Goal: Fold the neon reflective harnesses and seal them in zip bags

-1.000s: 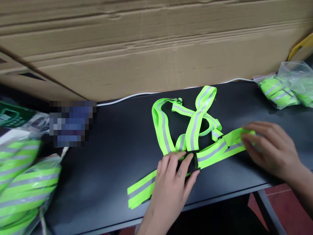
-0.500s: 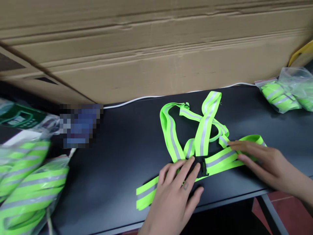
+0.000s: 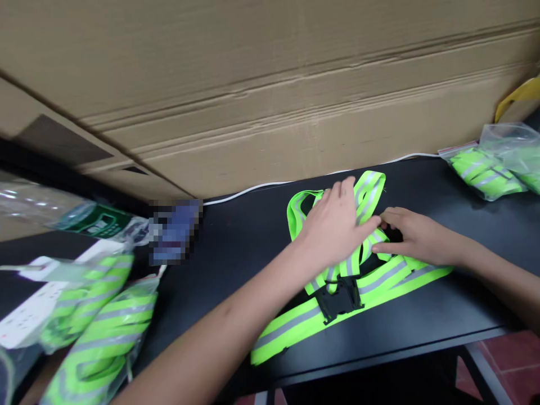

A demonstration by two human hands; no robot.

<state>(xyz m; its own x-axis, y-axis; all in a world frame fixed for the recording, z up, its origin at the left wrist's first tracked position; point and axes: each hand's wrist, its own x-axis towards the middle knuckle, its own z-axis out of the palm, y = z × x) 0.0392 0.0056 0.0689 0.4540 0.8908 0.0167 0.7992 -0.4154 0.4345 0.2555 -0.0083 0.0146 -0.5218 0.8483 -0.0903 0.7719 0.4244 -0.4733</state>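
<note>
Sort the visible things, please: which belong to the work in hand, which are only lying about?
Work in hand:
green reflective harness, left hand over its loops, right hand beside them
its black buckle

Apparently just lying about:
bagged straps at left
bagged straps at right
power strip
plastic bottle

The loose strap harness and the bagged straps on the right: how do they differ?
The strap harness lies spread out, while the bagged straps are bundled compactly. The strap harness is unwrapped; the bagged straps show through clear plastic. Both are bright yellow-green with grey stripes.
</note>
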